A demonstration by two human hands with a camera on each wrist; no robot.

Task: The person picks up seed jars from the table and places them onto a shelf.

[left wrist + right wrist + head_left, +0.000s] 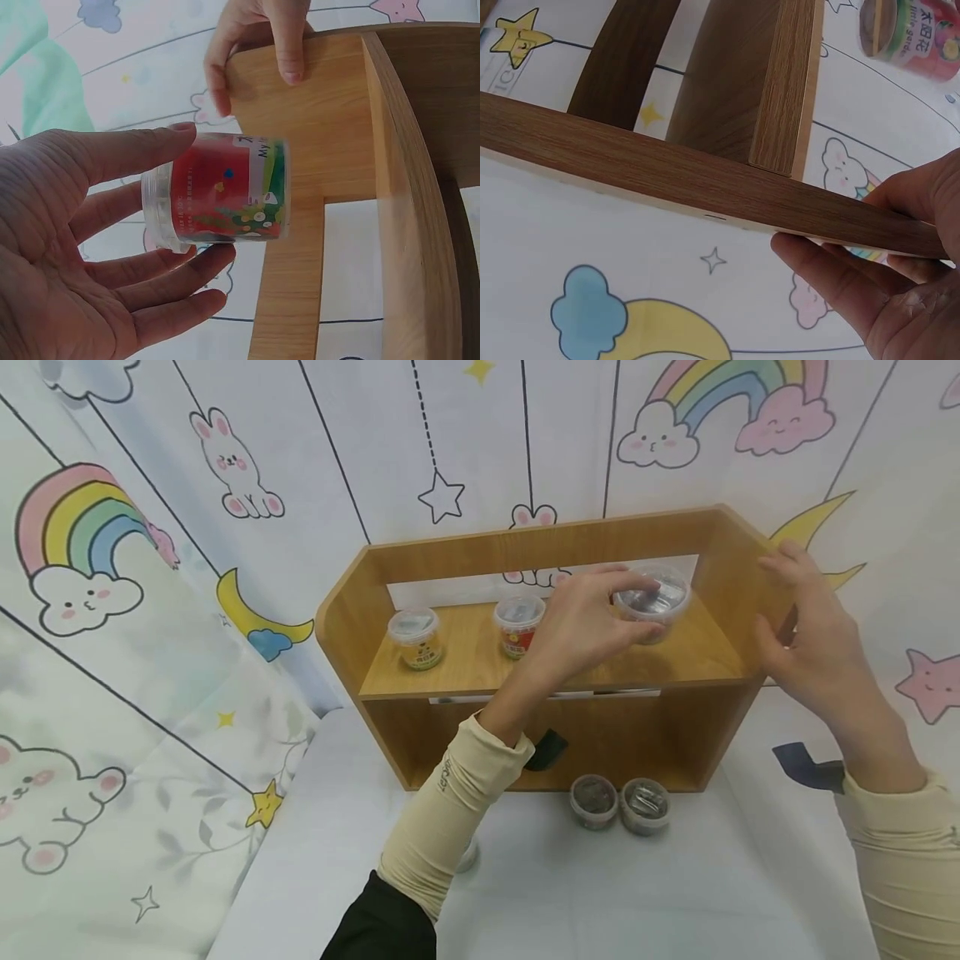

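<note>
My left hand (581, 622) grips a small clear-lidded plastic tub (663, 597) over the right part of the upper board of a wooden shelf (468, 647). In the left wrist view the tub (229, 187) lies sideways, its label red with green and flowers, between the thumb above and fingers below. With my right hand (817, 635) I hold the shelf's right side panel; in the right wrist view the thumb and fingers lie on either side of that panel (705, 184). Two tubs stand on the upper board: a yellow-labelled one (416, 639) at left and a red-labelled one (517, 627), partly behind my left hand.
Two more lidded tubs (594, 802) (645, 806) stand side by side on the white tabletop (675, 893) in front of the shelf. Another tub (468, 857) is mostly hidden by my left sleeve. A cartoon-printed cloth (300, 460) hangs behind the shelf and at the left.
</note>
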